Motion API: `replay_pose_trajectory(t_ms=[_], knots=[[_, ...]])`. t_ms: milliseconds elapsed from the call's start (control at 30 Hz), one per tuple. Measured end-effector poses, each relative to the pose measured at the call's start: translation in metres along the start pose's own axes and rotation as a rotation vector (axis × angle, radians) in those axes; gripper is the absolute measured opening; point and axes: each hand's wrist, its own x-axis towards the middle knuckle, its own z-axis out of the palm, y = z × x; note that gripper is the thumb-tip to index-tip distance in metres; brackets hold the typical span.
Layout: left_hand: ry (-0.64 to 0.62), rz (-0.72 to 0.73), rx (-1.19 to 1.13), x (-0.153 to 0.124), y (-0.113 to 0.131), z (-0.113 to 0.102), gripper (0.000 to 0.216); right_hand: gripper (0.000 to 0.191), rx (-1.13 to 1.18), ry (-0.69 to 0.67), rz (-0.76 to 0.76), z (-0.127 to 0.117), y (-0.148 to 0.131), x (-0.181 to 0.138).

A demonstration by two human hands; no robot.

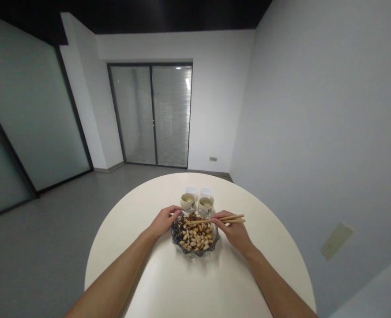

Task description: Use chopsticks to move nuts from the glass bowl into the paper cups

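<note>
A scalloped glass bowl (195, 253) sits on the table, filled with pistachio-like nuts (195, 240) and darker seeds or pieces (178, 227) on its left side. My left hand (165, 220) grips the bowl's left rim with thumb and fingers. My right hand (234, 232) is closed around a pair of wooden chopsticks (235, 217). Their tips reach leftward over the bowl's contents; I cannot tell whether anything is between them. Just behind the bowl stand two small pale cups, the left cup (187, 201) and the right cup (205, 204), both with yellowish insides.
Two small white containers (205, 191) stand behind the cups. Everything rests on a round white table (142, 282). A white wall (314, 132) runs close along the right. Glass doors (152, 115) with blinds are at the back, and frosted panels (33, 110) stand left.
</note>
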Motion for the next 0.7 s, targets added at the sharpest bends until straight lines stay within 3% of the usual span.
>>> replay_pose_trajectory(t_ms=[200, 700], knots=[[0.003, 0.010, -0.002, 0.000, 0.001, -0.001, 0.034, 0.016, 0.015, -0.026, -0.016, 0.001, -0.002, -0.001], [0.004, 0.002, 0.007, 0.001, -0.012, 0.001, 0.034, 0.021, 0.005, 0.116, 0.031, -0.015, 0.005, 0.005]])
